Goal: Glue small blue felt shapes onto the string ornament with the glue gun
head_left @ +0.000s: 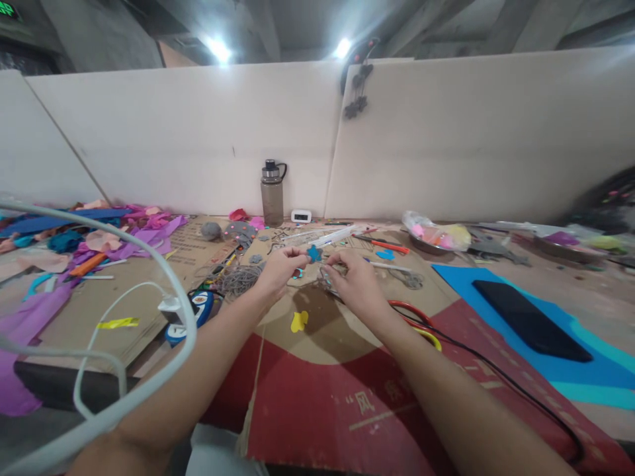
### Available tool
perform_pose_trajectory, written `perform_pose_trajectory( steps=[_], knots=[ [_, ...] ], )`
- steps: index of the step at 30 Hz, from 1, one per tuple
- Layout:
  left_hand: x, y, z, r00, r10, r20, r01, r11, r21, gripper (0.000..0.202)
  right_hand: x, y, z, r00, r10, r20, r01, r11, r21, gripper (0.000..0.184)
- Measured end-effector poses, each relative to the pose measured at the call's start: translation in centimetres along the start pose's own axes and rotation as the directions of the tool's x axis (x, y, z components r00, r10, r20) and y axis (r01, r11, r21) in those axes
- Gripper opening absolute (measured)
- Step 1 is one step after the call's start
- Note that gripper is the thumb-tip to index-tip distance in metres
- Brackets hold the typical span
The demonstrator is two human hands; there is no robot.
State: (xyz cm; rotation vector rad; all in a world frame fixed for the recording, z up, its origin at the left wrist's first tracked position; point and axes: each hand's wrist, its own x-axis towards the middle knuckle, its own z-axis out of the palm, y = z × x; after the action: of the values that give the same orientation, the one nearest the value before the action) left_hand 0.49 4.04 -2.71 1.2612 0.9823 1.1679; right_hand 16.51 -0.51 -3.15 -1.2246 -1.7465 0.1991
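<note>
My left hand pinches a small blue flower-shaped piece between thumb and fingertips, above the cardboard. Close to the flower's right side, my right hand has its thumb and fingers drawn together. What it holds, if anything, is too small to make out. Below the hands lies a yellow petal-shaped piece. A tangle of grey cord rests left of my left hand. Scissors with red and yellow handles lie partly under my right forearm.
A drinking bottle and a small white clock stand by the white partition. At right, a black phone lies on blue sheets; a bowl holds coloured pieces. A pale tube loops across the left foreground.
</note>
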Motion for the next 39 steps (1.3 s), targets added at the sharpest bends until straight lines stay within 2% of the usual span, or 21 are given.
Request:
perform_pose_trajectory(
  steps=[4, 8, 10, 15, 19, 26, 33, 39],
  knots=[
    [-0.3, 0.3, 0.4, 1.000, 0.019, 0.020, -0.016, 0.989, -0.145, 0.021, -0.1, 0.2, 0.6, 0.991, 0.132, 0.031, -0.136, 0.968, 0.209, 0.009],
    [-0.6, 0.5, 0.7, 0.999, 0.010, 0.043, 0.000, 0.974, -0.225, 0.023, -0.2, 0.1, 1.2, 0.970, 0.214, 0.114, -0.243, 0.862, 0.445, 0.010],
    [-0.8, 0.4, 0.8, 0.998, -0.006, 0.058, 0.020, 0.969, -0.246, 0.025, -0.2, 0.0, 1.3, 0.961, 0.240, 0.140, -0.278, 0.818, 0.504, 0.010],
    [-1.0, 0.2, 1.1, 0.993, -0.030, 0.118, 0.064, 0.954, -0.294, 0.037, 0.0, 0.3, 0.9, 0.980, 0.196, 0.029, -0.194, 0.920, 0.341, 0.009],
    [-1.3, 0.2, 1.2, 0.983, -0.032, 0.181, 0.076, 0.968, -0.239, 0.043, 0.1, 0.6, 0.4, 0.981, 0.190, 0.027, -0.189, 0.932, 0.309, 0.012],
    [-1.4, 0.6, 0.8, 0.961, -0.064, 0.268, 0.128, 0.965, -0.228, 0.025, 0.0, 0.3, -0.3, 0.995, 0.096, 0.002, -0.096, 0.984, 0.151, 0.011],
    [-1.1, 0.3, 0.8, 0.985, -0.057, 0.163, 0.074, 0.992, -0.101, 0.025, 0.1, 0.3, -0.8, 0.999, 0.013, -0.039, -0.012, 0.999, 0.038, 0.005],
    [-1.4, 0.5, 1.2, 0.991, -0.029, 0.129, 0.033, 0.999, -0.023, 0.026, 0.2, -0.1, -1.3, 0.995, -0.097, -0.030, 0.094, 0.992, -0.088, 0.017]
  ],
)
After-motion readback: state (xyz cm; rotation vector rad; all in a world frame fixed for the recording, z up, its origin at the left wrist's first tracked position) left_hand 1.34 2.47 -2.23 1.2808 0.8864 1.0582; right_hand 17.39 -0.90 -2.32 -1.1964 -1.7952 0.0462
